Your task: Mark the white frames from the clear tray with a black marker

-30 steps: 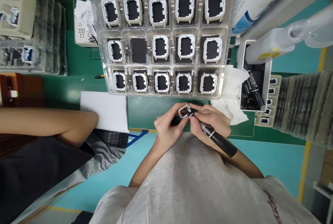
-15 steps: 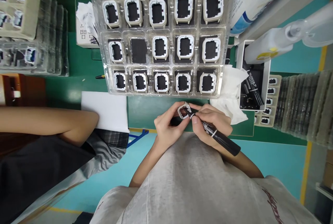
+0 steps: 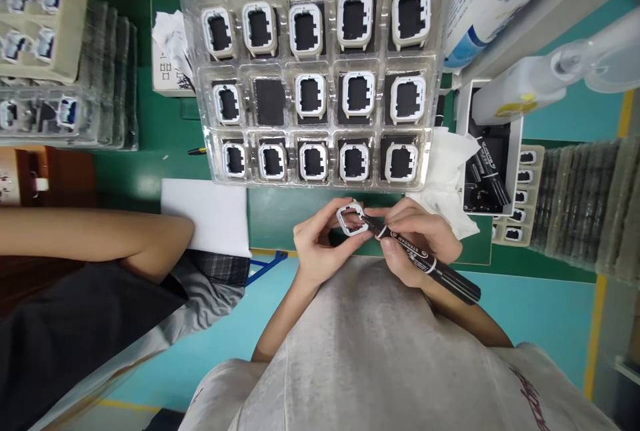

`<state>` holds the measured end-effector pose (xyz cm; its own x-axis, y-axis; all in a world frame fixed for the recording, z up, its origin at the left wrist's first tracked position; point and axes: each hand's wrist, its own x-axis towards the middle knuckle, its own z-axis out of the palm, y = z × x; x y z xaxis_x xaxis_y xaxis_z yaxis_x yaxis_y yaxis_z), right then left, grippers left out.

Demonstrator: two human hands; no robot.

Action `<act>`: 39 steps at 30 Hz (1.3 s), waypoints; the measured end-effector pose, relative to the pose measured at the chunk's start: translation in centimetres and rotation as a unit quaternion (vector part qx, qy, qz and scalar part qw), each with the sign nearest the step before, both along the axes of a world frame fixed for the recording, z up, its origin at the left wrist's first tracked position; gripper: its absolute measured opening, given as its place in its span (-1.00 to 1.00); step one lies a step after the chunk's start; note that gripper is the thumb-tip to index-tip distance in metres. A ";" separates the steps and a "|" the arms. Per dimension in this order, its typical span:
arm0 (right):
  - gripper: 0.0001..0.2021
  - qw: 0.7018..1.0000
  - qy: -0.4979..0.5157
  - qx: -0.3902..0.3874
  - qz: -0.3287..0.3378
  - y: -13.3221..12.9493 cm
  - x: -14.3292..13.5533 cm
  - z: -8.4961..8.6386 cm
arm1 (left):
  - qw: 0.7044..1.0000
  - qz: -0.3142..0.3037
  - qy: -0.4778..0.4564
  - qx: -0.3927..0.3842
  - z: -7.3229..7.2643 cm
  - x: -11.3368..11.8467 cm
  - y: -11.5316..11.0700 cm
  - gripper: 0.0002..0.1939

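Observation:
Between thumb and fingers, my left hand (image 3: 320,241) grips a small white watch-case frame (image 3: 342,219) with rounded corners and an open middle. My right hand (image 3: 417,237) is closed around a black marker pen (image 3: 433,267), uncapped, with its tip pointing left at the frame's right edge. Whether the tip touches the frame I cannot make out. Just beyond both hands lies a clear plastic tray (image 3: 310,185) of similar white frames, each over a black pad. One compartment (image 3: 270,101) in its middle row shows only the black pad.
A white box (image 3: 517,171) with black markers stands right of the tray, near tissue paper (image 3: 453,164) and two bottles. Stacked trays (image 3: 113,84) rise at far left, others (image 3: 565,204) at far right. A co-worker's arm (image 3: 100,234) reaches in from the left, beside white sheets (image 3: 205,217).
The marker has shifted slightly right and has turned, its printing now facing up more. Its tip has moved from inside the frame to the right edge. The frame has tilted a little.

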<state>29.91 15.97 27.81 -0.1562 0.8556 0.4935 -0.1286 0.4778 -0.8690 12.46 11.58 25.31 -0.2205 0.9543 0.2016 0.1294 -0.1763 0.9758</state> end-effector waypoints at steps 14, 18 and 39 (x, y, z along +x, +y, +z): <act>-0.62 1.000 0.006 -0.016 0.006 0.1 -0.2 -0.3 | 0.999 0.003 -0.034 -0.017 -0.3 -0.1 -0.3 -0.35; -0.61 1.000 0.011 -0.004 0.004 0.2 -0.2 -0.3 | 0.999 0.001 -0.041 -0.003 -0.2 0.0 -0.2 -0.39; -0.77 0.962 0.211 -0.129 0.111 0.4 1.2 -0.6 | 0.973 0.046 0.207 0.094 3.9 -3.8 1.5 -0.28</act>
